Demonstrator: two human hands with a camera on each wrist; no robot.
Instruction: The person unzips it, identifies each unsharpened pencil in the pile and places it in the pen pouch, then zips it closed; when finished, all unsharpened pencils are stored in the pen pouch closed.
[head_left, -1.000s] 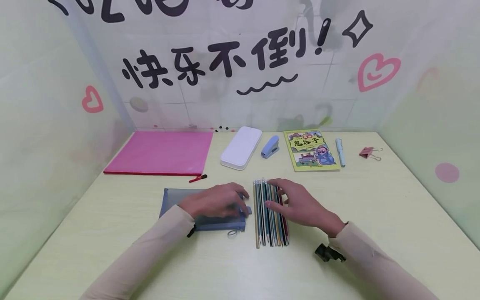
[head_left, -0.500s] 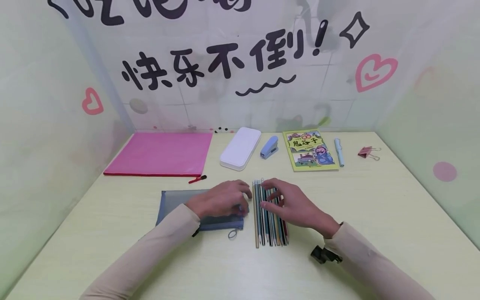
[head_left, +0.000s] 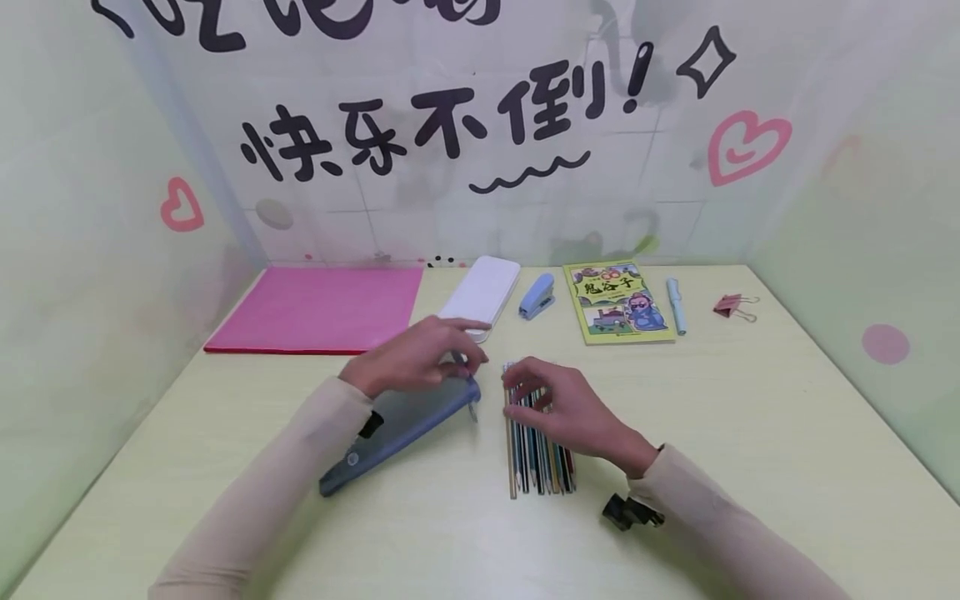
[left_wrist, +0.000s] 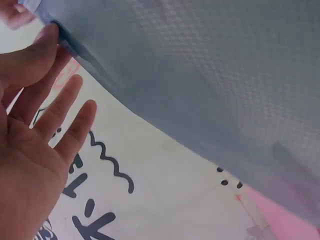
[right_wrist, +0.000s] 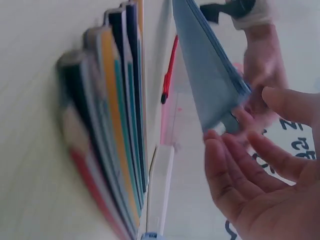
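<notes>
L hand (head_left: 420,354): grip pinches the blue-grey zip pouch (head_left: 423,417) at its R end, thumb and forefinger on the edge; ring and little fingers (left_wrist: 77,131) extended, clear of it. Pouch loc.: L of ctr., R end raised above desk (head_left: 480,542), body sloping down to near-L corner; contact of that corner w/ desk: cannot tell. Ring pull (head_left: 473,412) hangs at raised end.

R hand (head_left: 566,412): grip spread, fingers loosely bent, nothing held. Posn. above pencils (head_left: 534,458), fingertips twd. pouch; small gap to pouch in head view.

Pencils lie side by side on desk, R of pouch, sharpened tips twd. person; exact qty. unclear, partly hidden by R hand.

Rear of desk, L to R: pink folder (head_left: 322,308), white case (head_left: 483,292) (partly behind L hand), blue stapler (head_left: 537,297), yellow-edged booklet (head_left: 618,304), lt.-blue pen (head_left: 677,307) just beside it, pink binder clip (head_left: 727,306). Red zip pull (right_wrist: 170,75) seen in R wrist view. Back wall (head_left: 420,217): black lettering.
</notes>
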